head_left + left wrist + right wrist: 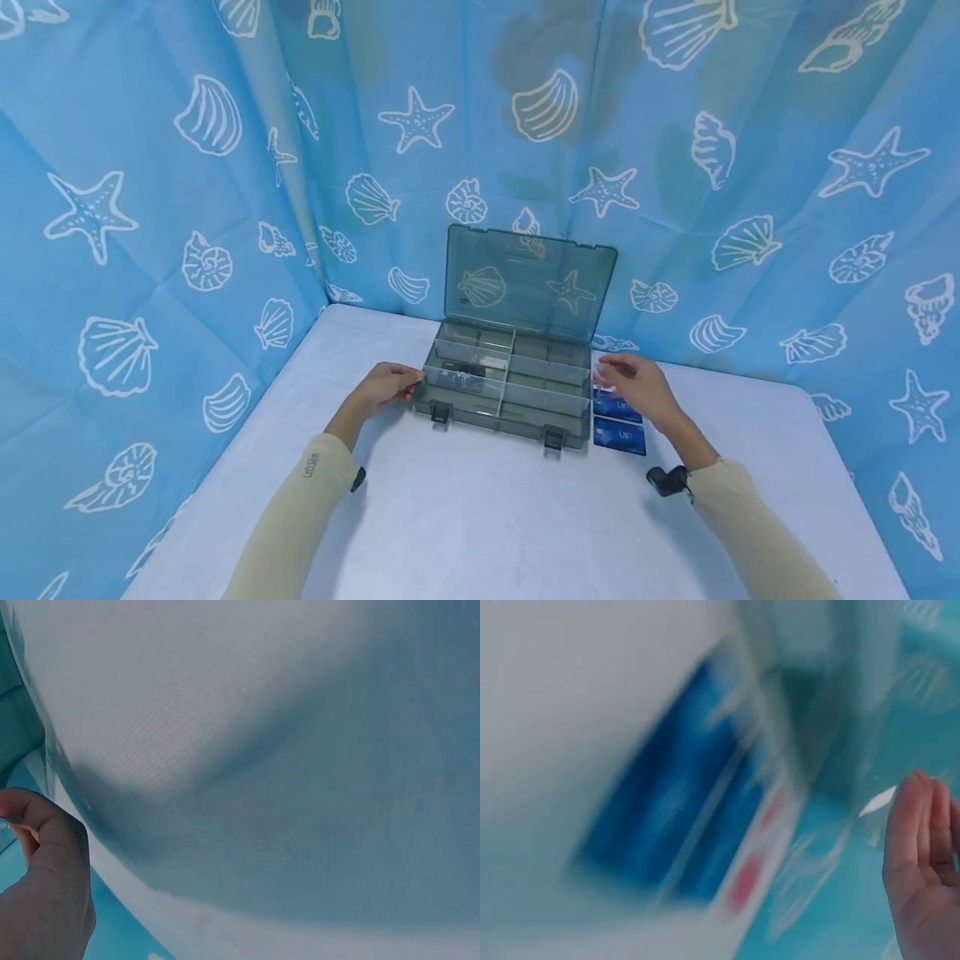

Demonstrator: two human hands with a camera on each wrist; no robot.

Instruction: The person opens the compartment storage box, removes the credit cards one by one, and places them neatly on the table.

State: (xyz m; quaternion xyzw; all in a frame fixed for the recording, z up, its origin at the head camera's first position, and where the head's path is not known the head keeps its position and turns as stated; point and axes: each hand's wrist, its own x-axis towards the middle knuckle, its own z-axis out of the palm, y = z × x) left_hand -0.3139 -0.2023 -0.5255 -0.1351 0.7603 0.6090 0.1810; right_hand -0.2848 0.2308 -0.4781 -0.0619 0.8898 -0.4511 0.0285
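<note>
A grey see-through compartment box (546, 425) stands on the table with its lid (528, 283) raised. Clear dividers split its inside, and a dark card (459, 380) lies in a left compartment. My left hand (388, 383) grips the box's left edge with curled fingers. At the right side, my right hand (637, 385) hovers over two blue VIP cards, the front one (619, 437) fully visible and the rear one (617, 406) partly covered. In the right wrist view, a thin clear plastic piece (877, 802) shows at the right hand's (926, 862) fingertips, pinched between them.
A white cloth covers the table (480, 517). Blue curtains (480, 100) with white shell and starfish prints hang close behind the box and along both sides. The two latches (553, 442) on the box's front hang down.
</note>
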